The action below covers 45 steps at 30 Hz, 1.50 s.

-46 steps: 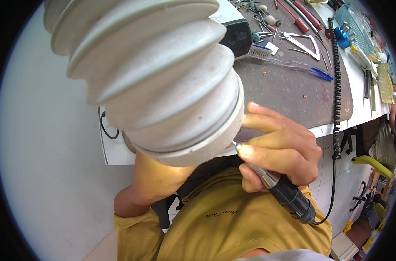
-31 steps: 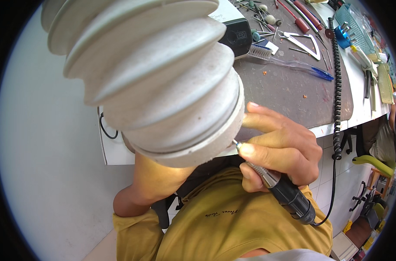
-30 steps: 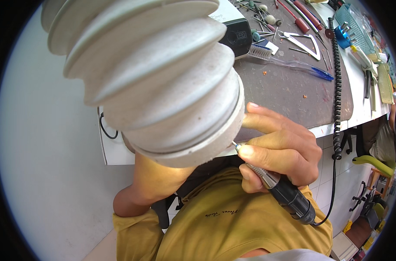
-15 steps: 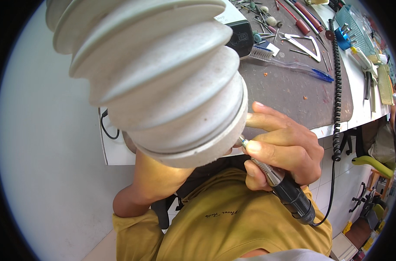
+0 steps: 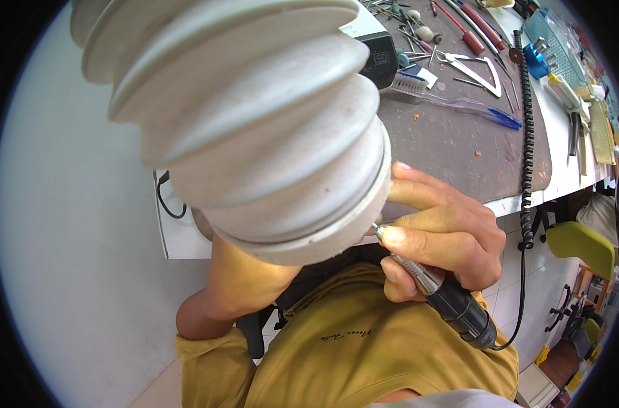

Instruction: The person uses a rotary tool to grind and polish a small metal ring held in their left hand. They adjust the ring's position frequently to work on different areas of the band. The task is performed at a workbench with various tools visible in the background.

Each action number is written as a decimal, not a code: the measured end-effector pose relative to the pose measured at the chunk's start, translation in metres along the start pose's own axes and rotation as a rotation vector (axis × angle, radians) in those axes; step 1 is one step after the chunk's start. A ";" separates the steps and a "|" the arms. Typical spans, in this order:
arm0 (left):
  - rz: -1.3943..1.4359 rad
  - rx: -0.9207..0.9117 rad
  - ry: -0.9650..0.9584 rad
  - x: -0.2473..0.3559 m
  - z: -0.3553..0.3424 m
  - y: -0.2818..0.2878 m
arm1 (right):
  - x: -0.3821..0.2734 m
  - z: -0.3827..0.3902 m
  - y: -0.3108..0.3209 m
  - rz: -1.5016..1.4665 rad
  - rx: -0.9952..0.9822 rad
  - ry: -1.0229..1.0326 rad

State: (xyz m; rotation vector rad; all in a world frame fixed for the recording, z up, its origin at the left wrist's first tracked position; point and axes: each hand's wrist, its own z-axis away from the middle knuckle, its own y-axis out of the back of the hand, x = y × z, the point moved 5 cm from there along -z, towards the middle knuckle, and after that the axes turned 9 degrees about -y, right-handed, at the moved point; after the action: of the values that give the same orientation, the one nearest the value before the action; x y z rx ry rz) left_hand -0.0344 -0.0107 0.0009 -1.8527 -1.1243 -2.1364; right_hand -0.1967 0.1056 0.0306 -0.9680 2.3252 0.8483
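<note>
A wide grey ribbed hose hangs close to the camera and fills the upper middle of the view. My right hand grips a slim rotary tool handpiece like a pen, with its metal tip right at the hose's lower rim. Whatever the tip touches is hidden behind the hose. My left forearm runs up under the hose, which covers the hand itself. Below is my yellow shirt.
A dark mat covers the white bench. On it lie a blue pen, a black box and several small hand tools at the back. A black coiled cable hangs over the edge. A green chair stands at right.
The hose mouth and my right hand with the handpiece have shifted slightly down and right. The grip is unchanged.
</note>
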 end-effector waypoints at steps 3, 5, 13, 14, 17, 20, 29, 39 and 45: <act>0.104 0.000 -0.004 0.002 -0.001 -0.001 | 0.000 0.000 0.001 0.012 -0.003 -0.008; 0.208 -0.010 -0.049 0.007 -0.004 -0.003 | 0.001 0.000 0.001 0.022 -0.007 0.005; 0.519 -0.025 -0.044 0.004 -0.010 -0.005 | 0.004 0.000 0.002 -0.004 0.029 0.019; 0.455 -0.027 -0.002 -0.001 -0.008 -0.003 | 0.004 0.000 0.002 0.000 0.028 0.020; 0.166 -0.019 0.102 -0.012 -0.003 0.003 | 0.005 -0.001 0.001 -0.007 0.019 0.006; 0.197 -0.025 0.089 -0.013 -0.004 0.002 | 0.005 0.001 -0.001 -0.052 0.044 -0.060; 0.509 -0.017 0.048 0.008 -0.014 -0.006 | 0.003 0.001 0.006 -0.061 0.056 -0.094; 0.694 -0.026 0.069 0.021 -0.015 -0.006 | 0.000 0.003 0.002 -0.083 0.106 -0.090; 0.593 -0.035 0.045 0.015 -0.017 -0.006 | 0.001 0.003 0.002 -0.105 0.116 -0.076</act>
State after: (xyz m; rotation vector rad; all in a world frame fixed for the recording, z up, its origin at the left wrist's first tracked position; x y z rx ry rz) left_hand -0.0550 -0.0103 0.0111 -1.8370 -0.4414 -1.8404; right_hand -0.1981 0.1088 0.0288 -0.9818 2.2124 0.6883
